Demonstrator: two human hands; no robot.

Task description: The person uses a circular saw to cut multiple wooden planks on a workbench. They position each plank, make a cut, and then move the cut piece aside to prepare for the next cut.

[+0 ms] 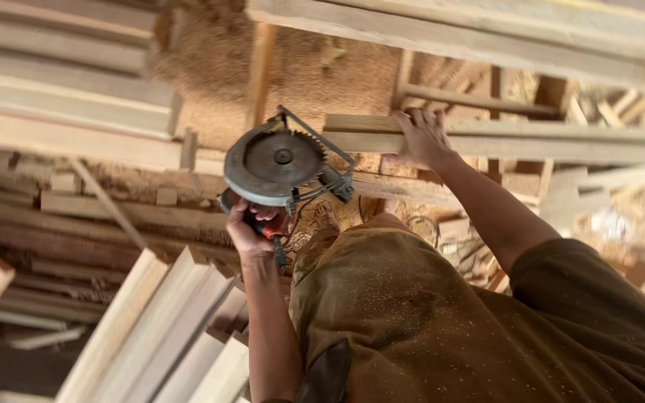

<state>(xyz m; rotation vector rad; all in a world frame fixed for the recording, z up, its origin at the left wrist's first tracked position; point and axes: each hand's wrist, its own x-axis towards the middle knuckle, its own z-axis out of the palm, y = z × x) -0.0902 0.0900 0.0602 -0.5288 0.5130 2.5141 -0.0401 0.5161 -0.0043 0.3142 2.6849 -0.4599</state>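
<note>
As right hand (425,139) pins plank (516,139), saw (278,166) hovers

— What's the round grey circular saw (274,166) made of?

— Dull metal: the toothed disc and its half-guard look matt and worn, with a thin wire-like metal frame beside them. The handle below the disc, inside the left hand (250,227), seems dark red plastic.

— And the long pale plank (516,138) right of the saw?

— Raw wood, unfinished and dry, under the right hand (425,139). The stacked pale boards (166,328) below the saw are equally bare. The olive-brown cloth garment (427,321) is matt, speckled with sawdust.
</note>
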